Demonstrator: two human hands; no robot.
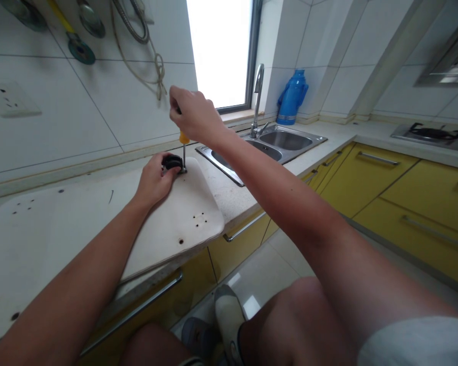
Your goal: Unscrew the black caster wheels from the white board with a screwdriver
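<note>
My right hand (194, 113) is closed around the handle of a screwdriver (183, 138), whose yellow lower part shows beneath the fist. Its metal shaft points straight down to the base of a black caster wheel (173, 162). With thumb and fingers, my left hand (157, 177) grips that caster wheel near the far right corner of a white board (168, 213). Groups of small screw holes and a few larger holes mark the board, which lies flat on the counter. The screw under the tip is too small to make out.
Beyond the board's right end is a steel double sink (290, 138) with a tall faucet (258, 96). A blue thermos flask (292, 97) stands behind it. Yellow cabinets (385, 198) run below the counter. A hose (137, 25) and cord hang on the tiled wall.
</note>
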